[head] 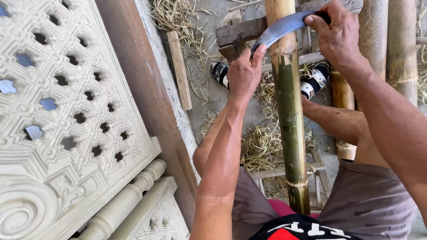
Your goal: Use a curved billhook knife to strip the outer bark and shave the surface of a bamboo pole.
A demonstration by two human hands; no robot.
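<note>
**Scraping a bamboo pole with a curved blade held at both ends**

Gripping one curved blade point(284, 26) at both ends, the person is pressing it across the upper part of one bamboo pole point(291, 111). The left hand point(243, 73) is pinching the blade's tip end, fingers closed on it; the right hand point(337, 33) is clamped around the handle end. The pole is running from between the person's knees up against a rough wooden beam point(242, 32), passing between two sandalled feet point(316, 79).

The pole is looking stiff, hard and fairly heavy, its skin smooth and likely slippery; holding it near a node ring should be giving the surest grip. The blade is looking sharp, safest held by its ends.

At least two more bamboo poles point(402, 44) are standing at the right. Pale shavings point(262, 144) are littering the ground, and one carved lattice panel point(66, 89) is leaning at the left.
</note>
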